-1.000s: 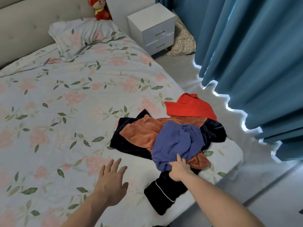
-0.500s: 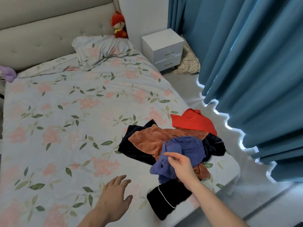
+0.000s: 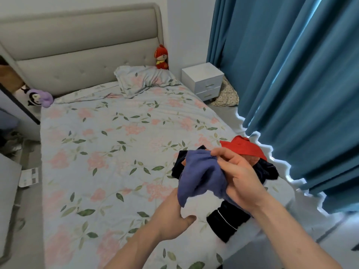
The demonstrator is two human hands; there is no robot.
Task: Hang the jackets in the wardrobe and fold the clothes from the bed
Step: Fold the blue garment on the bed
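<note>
My right hand (image 3: 240,176) has lifted the blue garment (image 3: 200,175) off the pile (image 3: 268,167), pinching its top edge, so it now hangs above the bed (image 3: 108,152). My left hand (image 3: 171,216), fingers loose and holding nothing, has come up beneath it; folding can start.

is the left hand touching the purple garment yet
Cannot tell. In the head view the left hand reaches under the hanging purple garment, whose lower edge covers its fingers, hiding any contact. The right hand plainly grips it.
</note>
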